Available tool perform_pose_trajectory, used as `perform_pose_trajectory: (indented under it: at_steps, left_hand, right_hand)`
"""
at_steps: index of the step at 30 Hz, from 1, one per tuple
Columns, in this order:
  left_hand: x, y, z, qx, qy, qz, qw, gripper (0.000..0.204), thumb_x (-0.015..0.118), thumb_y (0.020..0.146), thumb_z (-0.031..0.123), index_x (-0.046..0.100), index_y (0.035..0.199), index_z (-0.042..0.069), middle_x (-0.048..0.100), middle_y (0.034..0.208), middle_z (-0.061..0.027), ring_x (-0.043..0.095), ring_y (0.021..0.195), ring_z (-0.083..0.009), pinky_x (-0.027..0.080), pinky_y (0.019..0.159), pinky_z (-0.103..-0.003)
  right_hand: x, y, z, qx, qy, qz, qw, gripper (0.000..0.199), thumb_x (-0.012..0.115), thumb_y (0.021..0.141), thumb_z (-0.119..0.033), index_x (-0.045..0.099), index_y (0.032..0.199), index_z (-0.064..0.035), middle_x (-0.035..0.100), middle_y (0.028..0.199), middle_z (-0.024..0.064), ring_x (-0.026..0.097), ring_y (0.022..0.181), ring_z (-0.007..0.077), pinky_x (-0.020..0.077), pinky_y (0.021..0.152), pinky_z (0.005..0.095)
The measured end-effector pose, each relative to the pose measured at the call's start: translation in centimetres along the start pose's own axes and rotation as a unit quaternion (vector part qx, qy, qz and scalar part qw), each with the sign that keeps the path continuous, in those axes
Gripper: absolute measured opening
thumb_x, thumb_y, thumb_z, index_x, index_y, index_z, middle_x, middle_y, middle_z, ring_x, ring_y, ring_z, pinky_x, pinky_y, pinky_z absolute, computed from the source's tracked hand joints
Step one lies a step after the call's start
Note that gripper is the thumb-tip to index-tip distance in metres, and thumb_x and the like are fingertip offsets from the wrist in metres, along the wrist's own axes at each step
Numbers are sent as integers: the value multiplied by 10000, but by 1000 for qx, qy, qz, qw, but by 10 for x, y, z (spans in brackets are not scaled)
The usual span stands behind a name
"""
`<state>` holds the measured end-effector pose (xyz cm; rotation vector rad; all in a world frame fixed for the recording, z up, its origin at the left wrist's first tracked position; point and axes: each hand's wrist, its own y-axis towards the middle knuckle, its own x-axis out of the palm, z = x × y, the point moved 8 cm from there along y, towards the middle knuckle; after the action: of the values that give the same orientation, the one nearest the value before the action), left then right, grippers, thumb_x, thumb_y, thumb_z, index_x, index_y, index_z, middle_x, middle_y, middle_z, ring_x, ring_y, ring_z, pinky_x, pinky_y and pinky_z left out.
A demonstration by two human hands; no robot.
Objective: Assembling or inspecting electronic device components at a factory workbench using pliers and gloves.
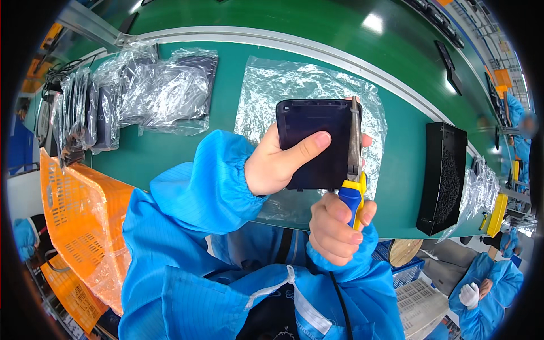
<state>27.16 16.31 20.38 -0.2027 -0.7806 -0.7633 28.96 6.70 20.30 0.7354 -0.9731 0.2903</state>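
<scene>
My left hand grips a flat black plastic panel with rounded corners, its thumb lying across the face. Some fingertips of that hand show past the panel's right edge. Long-nose pliers with blue and yellow handles are in my right hand, fingers wrapped round the handles. Their jaws point away from me along the right edge of the panel; whether they pinch it I cannot tell. Beneath, a clear plastic bag is spread on the green bench.
Several dark parts in clear bags line the bench's left side. At right stands a long black box of small black pieces, beside crumpled clear plastic. An orange crate is at lower left. A co-worker in blue is at lower right.
</scene>
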Motion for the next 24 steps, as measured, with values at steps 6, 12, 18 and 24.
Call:
perform_pose_trajectory:
  at_steps: [6, 12, 18, 24]
  left_hand:
    - [5, 0, 1, -18, -12, -33, 999, 526, 475, 906, 231, 275, 1353, 38, 562, 1112, -209, 594, 964, -307, 470, 847, -409]
    - [7, -4, -2, -57, -15, -66, 996, 495, 496, 897, 234, 324, 1328, 60, 556, 1109, -223, 588, 969, -322, 469, 843, -420]
    - [4, -3, -6, -61, -78, -81, 992, 472, 492, 899, 213, 336, 1320, 66, 545, 1122, -222, 573, 982, -337, 466, 836, -441]
    - [-15, 4, -5, -37, -16, 47, 998, 487, 507, 890, 235, 351, 1300, 22, 547, 1139, -160, 584, 977, -265, 495, 816, -400]
  right_hand:
    - [4, 13, 14, 35, 84, -117, 989, 311, 583, 810, -161, 526, 1047, 32, 618, 836, 155, 574, 548, 229, 465, 423, 328]
    - [12, 16, 30, 86, 164, -247, 951, 340, 580, 865, -262, 542, 1027, 34, 630, 832, 141, 610, 598, 240, 514, 488, 321]
    - [14, 18, 31, 75, 155, -227, 959, 321, 601, 836, -239, 549, 1026, 16, 626, 817, 146, 593, 560, 225, 488, 449, 301]
    - [7, -3, 9, -85, -157, 85, 980, 729, 585, 683, -289, 340, 1287, 39, 557, 776, 173, 496, 546, 217, 423, 502, 323]
